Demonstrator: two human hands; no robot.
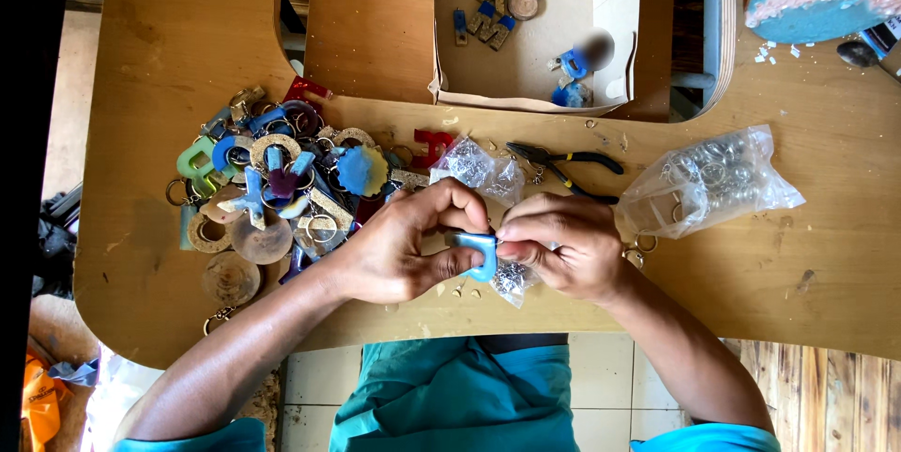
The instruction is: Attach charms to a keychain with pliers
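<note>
Your left hand [399, 250] and right hand [563, 245] both pinch one blue charm [477, 250] near the worktop's [798, 264] front edge, pliers [563, 168] just beyond

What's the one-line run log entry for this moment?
left hand: grips blue keychain piece | right hand: pinches same piece | pliers: idle on table | keychain pile: left of hands
</note>
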